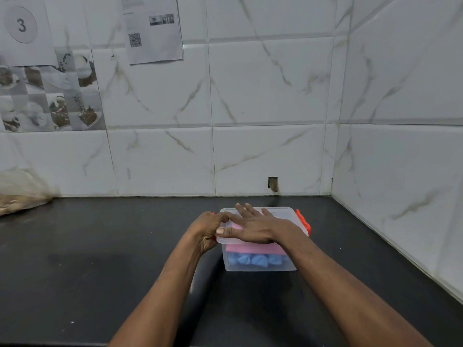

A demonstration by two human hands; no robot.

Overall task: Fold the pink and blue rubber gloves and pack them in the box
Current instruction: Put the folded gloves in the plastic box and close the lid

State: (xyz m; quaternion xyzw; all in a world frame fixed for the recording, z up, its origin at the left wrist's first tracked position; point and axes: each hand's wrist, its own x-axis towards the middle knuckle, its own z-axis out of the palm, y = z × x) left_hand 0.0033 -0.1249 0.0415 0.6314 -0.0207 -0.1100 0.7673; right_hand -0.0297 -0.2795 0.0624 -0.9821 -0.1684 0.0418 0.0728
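Note:
A clear plastic box (pixel 260 267) with its lid on stands on the black counter near the back wall. Through its front wall I see a folded pink glove (pixel 253 248) lying over a blue glove (pixel 255 260). My right hand (pixel 253 227) lies flat on the lid with straight fingers, pressing down. My left hand (pixel 209 230) curls round the box's left end, where the orange left clip is mostly hidden under its fingers. The orange right clip (pixel 304 221) sticks out on the other side.
A black counter (pixel 112 259) runs to a tiled wall at the back and on the right. A plastic bag (pixel 20 196) with brown contents lies at the far left. Papers hang on the wall above.

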